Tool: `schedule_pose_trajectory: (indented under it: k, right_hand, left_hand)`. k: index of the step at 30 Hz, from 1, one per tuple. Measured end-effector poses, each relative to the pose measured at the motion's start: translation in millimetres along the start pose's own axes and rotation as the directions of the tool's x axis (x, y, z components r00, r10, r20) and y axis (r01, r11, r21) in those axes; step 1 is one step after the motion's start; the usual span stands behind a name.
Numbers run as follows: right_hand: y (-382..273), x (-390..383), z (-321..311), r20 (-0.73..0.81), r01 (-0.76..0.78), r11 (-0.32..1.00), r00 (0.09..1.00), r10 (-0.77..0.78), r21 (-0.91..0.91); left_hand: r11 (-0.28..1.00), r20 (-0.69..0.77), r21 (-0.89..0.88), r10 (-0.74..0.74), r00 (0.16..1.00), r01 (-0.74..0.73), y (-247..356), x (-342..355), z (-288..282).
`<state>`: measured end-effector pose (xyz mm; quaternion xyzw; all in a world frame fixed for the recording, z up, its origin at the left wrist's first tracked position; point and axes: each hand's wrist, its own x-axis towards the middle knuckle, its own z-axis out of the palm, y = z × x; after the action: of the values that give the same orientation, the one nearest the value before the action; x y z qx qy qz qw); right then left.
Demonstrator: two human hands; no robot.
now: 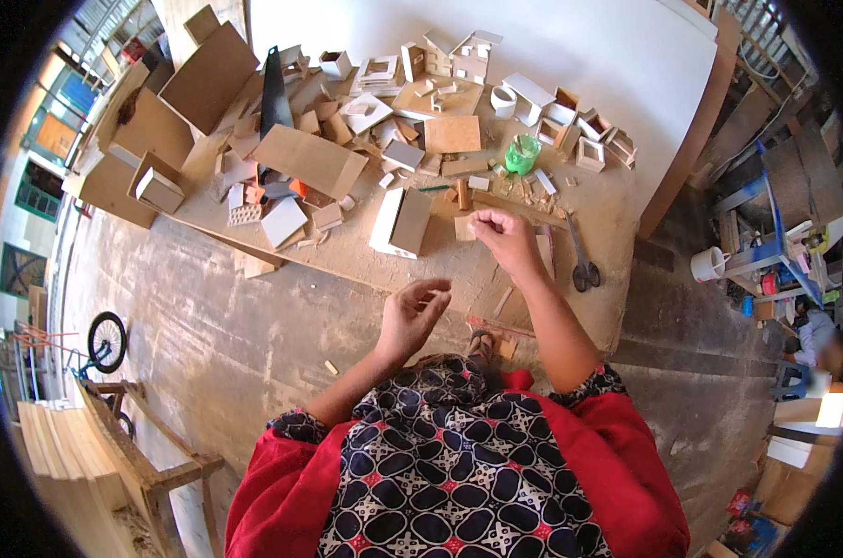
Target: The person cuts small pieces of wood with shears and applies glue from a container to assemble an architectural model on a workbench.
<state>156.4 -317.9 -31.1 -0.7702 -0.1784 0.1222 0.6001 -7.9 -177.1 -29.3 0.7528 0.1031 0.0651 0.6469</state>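
Note:
My left hand [414, 318] hovers in front of the table's near edge, its fingers loosely bent and apart, with nothing visible in them. Over the tabletop my right hand [511, 244] is closed in a pinch; whatever its fingertips hold, if anything, is too small to make out. A small tan board piece [462, 229] shows just beside those fingertips, and I cannot tell whether they touch it. Between and beyond my hands stands a small white and brown box-shaped model [401, 223]. Scissors [582, 260] with dark handles lie to the right of my right hand.
The wooden table [338, 259] carries many board offcuts, a handsaw [274, 98], a green cup [522, 154], a white tape roll [503, 102] and a small model house [472, 58]. A wooden frame [175, 474] stands lower left. At the far right is another person [820, 339].

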Motion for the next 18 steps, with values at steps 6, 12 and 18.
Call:
schedule_pose_trajectory:
  k: [6, 12, 18]
  right_hand:
    - [-20, -60, -1, 0.077, 0.056, 0.998, 0.995, -0.057, 0.010]
    - [0, -84, -34, -0.112, 0.111, 0.953, 0.983, -0.148, -0.283]
    - [82, -92, -120, -0.406, -0.246, 0.556, 0.895, -0.184, -0.794]
  left_hand:
    - [0.863, 0.144, -0.430, -0.222, 0.964, 0.264, 17, 13, 9]
    - [0.866, 0.307, -0.330, -0.278, 0.910, 0.376, -8, 1, 11]
    - [0.818, 0.302, -0.345, -0.368, 0.880, 0.460, -6, 2, 7]
